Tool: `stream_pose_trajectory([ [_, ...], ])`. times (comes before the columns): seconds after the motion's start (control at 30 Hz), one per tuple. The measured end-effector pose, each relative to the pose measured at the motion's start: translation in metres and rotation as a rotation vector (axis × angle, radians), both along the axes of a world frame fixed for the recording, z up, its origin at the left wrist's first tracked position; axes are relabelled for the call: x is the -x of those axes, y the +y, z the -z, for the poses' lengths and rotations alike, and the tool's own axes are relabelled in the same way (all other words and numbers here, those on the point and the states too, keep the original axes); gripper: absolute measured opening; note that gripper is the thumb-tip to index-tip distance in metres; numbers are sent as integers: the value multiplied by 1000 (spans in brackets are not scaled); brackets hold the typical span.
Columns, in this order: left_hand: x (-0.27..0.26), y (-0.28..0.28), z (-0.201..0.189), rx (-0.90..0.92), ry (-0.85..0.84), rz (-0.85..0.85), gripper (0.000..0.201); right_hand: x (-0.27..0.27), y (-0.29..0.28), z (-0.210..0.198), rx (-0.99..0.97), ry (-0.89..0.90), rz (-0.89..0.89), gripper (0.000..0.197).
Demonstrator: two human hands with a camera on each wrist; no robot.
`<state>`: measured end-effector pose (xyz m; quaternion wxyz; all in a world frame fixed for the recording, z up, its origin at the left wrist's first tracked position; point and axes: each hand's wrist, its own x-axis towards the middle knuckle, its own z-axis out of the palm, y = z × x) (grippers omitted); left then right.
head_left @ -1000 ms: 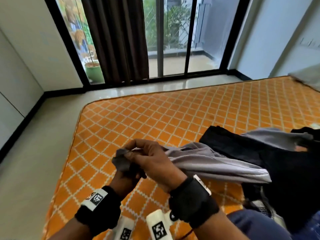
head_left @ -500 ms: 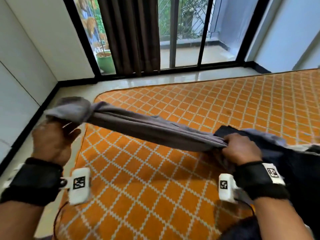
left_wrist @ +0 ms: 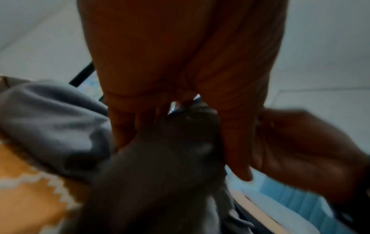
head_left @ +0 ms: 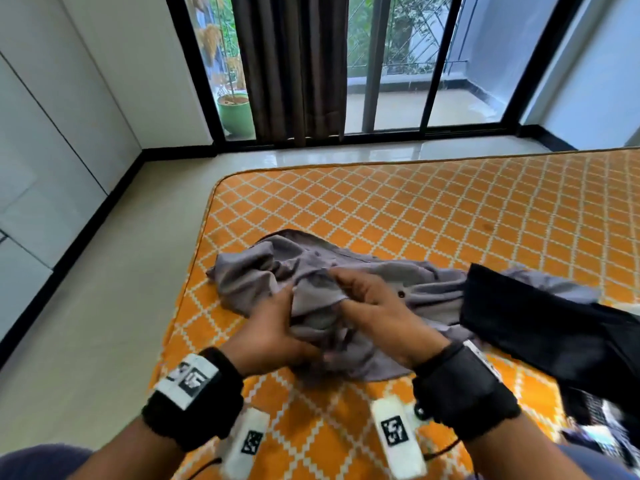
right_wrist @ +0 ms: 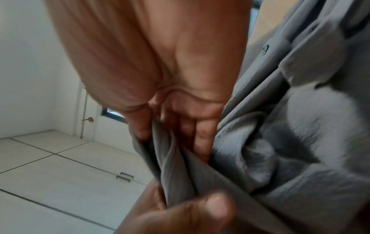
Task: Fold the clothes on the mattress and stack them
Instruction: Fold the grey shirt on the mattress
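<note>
Both hands, L & R, pinching crumpled grey shirt on orange mattress; dark garment beside.

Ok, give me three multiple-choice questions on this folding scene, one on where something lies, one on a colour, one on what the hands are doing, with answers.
1. Where does the black garment lie relative to the grey shirt?
A. on the shirt's right end
B. off on the floor
C. folded at the far edge by the window

2. What colour is the mattress?
A. blue with stripes
B. orange with a white diamond grid
C. plain green

3. What are the hands doing?
A. both resting flat on the mattress
B. only one touches cloth
C. both pinch the shirt's cloth

Answers: 1 A, the black cloth overlaps the shirt's right part. 2 B, plain in the head view. 3 C, left hand and right hand each grip grey folds; the wrist views confirm.
</note>
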<state>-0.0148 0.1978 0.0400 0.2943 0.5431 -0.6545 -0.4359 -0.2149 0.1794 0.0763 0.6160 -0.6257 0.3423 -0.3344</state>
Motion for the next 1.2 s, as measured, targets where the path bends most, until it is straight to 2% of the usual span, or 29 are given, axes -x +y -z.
stream_pose_trajectory([
  [0.07,1,-5,7,113,-47,-129,26,3,2,0,8,14,-71,41],
  [0.1,-3,-7,6,144,-27,-187,14,10,-4,5,76,83,-23,46],
  [0.2,-11,-13,-5,97,153,-325,18,41,-26,24,318,473,200,65],
  [0.23,-13,-14,-10,67,210,-365,18,49,-33,32,375,640,209,78],
  [0.3,-19,-16,-20,31,330,-422,14,56,-40,47,360,957,98,104],
  [0.33,-23,-19,-25,40,382,-450,14,57,-41,55,335,1089,35,106],
  [0.37,-30,-22,-30,65,419,-474,16,56,-42,61,321,1169,1,94],
  [0.4,-38,-25,-34,96,429,-499,18,52,-42,62,330,1199,12,70],
  [0.43,-47,-27,-37,125,422,-525,18,49,-43,63,365,1178,69,48],
  [0.47,-58,-29,-38,147,394,-560,17,47,-45,62,393,1118,152,37],
  [0.53,-79,-32,-35,140,329,-675,19,47,-47,59,407,915,291,36],
  [0.6,-95,-34,-30,65,332,-800,38,48,-48,51,353,721,398,28],
  [0.67,-99,-34,-27,43,319,-839,61,48,-52,46,228,503,510,20],
  [0.73,-89,-30,-25,96,180,-749,81,48,-55,46,124,385,527,29],
  [0.77,-80,-28,-22,131,93,-669,87,49,-56,48,121,414,502,39],
  [0.83,-59,-23,-15,190,-72,-516,91,49,-54,52,236,637,505,49],
  [0.9,-41,-18,-7,282,-239,-374,84,51,-49,52,353,799,599,46],
  [0.97,-22,-13,-1,309,-330,-261,65,51,-47,45,384,799,684,38],
  [1.0,-14,-11,2,254,-318,-199,52,50,-47,40,379,803,692,33],
  [1.1,6,-4,14,86,-333,37,30,48,-46,32,326,890,610,17],
  [1.2,16,0,28,26,-443,152,39,50,-42,38,260,956,400,18],
])
